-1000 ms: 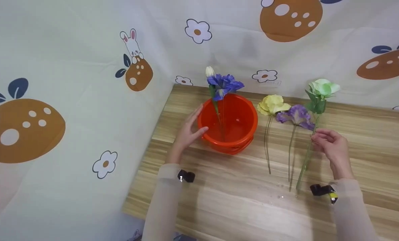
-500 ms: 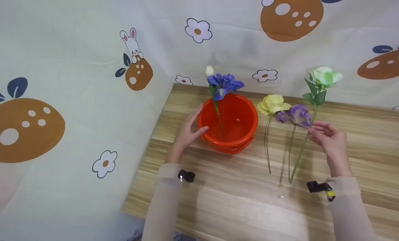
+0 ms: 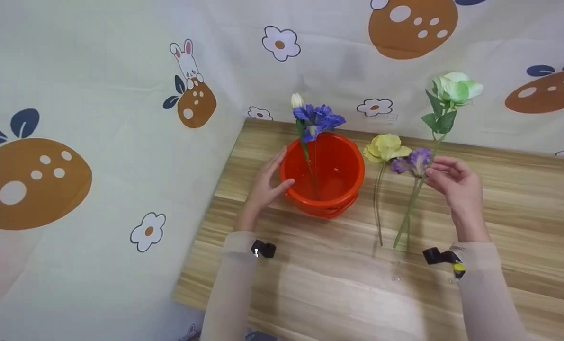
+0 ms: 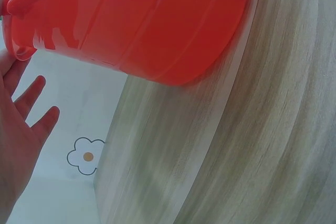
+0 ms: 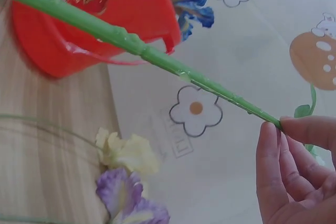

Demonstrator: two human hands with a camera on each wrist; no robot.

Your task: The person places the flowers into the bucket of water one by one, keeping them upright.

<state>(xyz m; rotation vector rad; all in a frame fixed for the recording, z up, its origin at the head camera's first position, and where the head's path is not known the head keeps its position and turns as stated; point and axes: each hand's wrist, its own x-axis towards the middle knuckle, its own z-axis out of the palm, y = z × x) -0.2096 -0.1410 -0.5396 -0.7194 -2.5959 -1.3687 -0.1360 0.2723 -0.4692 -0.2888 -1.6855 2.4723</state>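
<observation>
My right hand [image 3: 459, 192] pinches the stem of a pale green artificial rose [image 3: 454, 89] between thumb and fingertips. In the right wrist view, that green stem [image 5: 131, 43] slants up from the fingertips past the bucket. My left hand [image 3: 264, 187] rests at the left side of an orange-red plastic bucket [image 3: 326, 204], its fingers extended and its thumb at the rim. A blue iris [image 3: 317, 118] and a white bud [image 3: 297, 100] stand in the bucket, leaning on the back rim. The rose stem overlaps a purple flower [image 3: 416, 161] lying on the table.
A yellow flower [image 3: 386, 148] lies on the wooden table [image 3: 329, 274] between the bucket and the purple flower. Behind the table hangs a printed cloth [image 3: 329, 61]. The table's left edge runs beside my left arm. Small droplets [image 3: 395, 279] dot the tabletop.
My right hand has raised the rose and carried it left, toward the purple flower and the bucket. The left hand and the bucket have stayed in place.
</observation>
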